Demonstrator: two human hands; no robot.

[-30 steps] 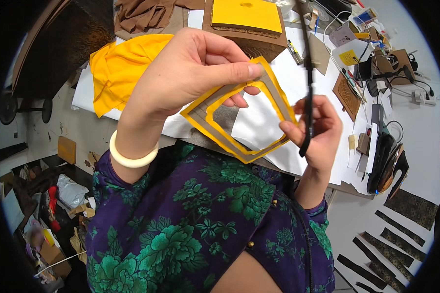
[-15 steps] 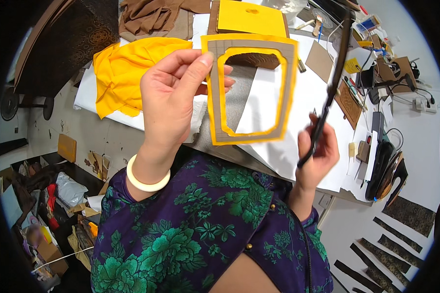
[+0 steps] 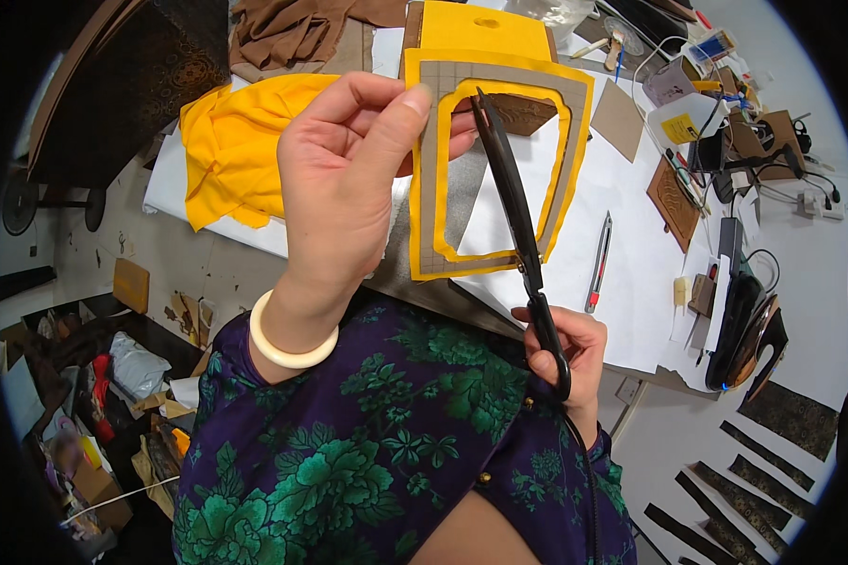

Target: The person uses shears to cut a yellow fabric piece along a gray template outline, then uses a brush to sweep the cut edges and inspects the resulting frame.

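Observation:
My left hand [image 3: 349, 169] pinches the left edge of an upright frame [image 3: 428, 179], a grey panel bordered with yellow fabric around its outside and its cut-out opening. Long black scissors [image 3: 507, 174] are gripped by the handles in my right hand [image 3: 575, 353], below the frame's lower right corner. Their blades look closed and slant up across the opening, with the tip near its upper left corner. Whether the blades touch the fabric I cannot tell. Crumpled yellow fabric [image 3: 240, 146] lies on the table behind my left hand.
A utility knife [image 3: 599, 262] lies on white paper [image 3: 631, 320] to the right. Behind the frame sits a brown piece topped with yellow [image 3: 485, 30]. Brown cloth [image 3: 297, 33] is at the back left. A carved brown panel [image 3: 674, 200], tools and cables crowd the right side.
The scissors have swung left and down from the right side, and now cross the frame's opening. My right hand has come lower and nearer. My left hand and the frame have shifted slightly right.

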